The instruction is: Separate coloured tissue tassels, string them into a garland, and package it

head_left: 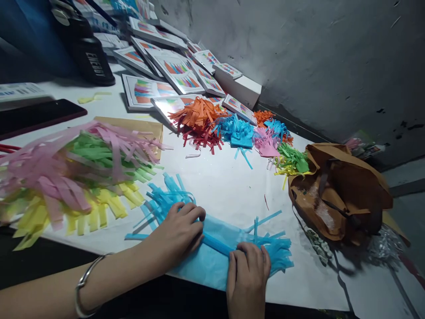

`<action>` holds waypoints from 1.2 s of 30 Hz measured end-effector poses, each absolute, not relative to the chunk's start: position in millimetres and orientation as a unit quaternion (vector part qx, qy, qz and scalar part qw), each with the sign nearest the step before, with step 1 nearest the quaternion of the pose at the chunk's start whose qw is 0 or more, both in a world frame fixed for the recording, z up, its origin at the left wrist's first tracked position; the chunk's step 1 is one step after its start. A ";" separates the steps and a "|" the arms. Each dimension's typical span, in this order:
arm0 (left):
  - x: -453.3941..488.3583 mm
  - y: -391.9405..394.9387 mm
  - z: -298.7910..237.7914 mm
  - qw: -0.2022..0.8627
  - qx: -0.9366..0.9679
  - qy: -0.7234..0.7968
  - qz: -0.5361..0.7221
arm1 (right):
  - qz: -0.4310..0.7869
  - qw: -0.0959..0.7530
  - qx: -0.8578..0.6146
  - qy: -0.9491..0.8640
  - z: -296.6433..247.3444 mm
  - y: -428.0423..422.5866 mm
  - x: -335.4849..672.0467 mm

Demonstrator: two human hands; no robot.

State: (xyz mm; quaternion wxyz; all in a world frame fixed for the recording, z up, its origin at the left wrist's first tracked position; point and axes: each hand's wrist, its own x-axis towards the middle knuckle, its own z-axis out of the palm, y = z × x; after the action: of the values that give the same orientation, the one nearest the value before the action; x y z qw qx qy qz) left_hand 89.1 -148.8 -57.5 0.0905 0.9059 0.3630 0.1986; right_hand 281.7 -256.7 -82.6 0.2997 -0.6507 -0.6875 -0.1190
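A sheet of blue tissue paper [212, 263] lies at the table's front edge, its left and right ends cut into fringe. A narrow rolled fold runs across its middle. My left hand [186, 226], with a silver bangle on the wrist, grips the left part of this fold with curled fingers. Toward the right end, my right hand [247, 268] has its fingers closed over the same fold, close to the fringe. The thumb of my left hand is mostly hidden.
Pink, green and yellow fringed tissue [99, 177] is heaped at left on brown card. Coloured tassels [239, 130] line the back, before stacked boxes [177, 71]. A brown paper bag [348, 190] stands right; a phone [43, 116] and black bottle [89, 57] are left.
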 end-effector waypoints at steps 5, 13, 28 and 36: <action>98.2 -143.6 -49.6 0.105 0.897 0.416 0.107 | -0.144 0.266 -0.702 -0.645 -79.2 -250.9 275.4; 95.2 -141.1 -59.4 0.058 0.929 0.328 0.161 | -0.126 0.314 -0.623 -0.705 -72.3 -243.9 260.1; 88.7 -133.8 -61.9 0.031 0.959 0.187 0.210 | -0.069 0.291 -0.576 -0.761 -73.5 -233.4 248.5; 95.3 -138.4 -55.8 0.081 0.951 0.265 0.137 | -0.108 0.294 -0.629 -0.711 -85.7 -264.5 282.4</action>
State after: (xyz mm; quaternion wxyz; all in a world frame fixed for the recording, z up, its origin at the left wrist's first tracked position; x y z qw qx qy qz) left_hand 95.3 -138.4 -55.8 0.0814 0.9509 0.2654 0.1369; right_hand 282.4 -264.5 -85.7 0.2941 -0.6295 -0.7111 -0.1075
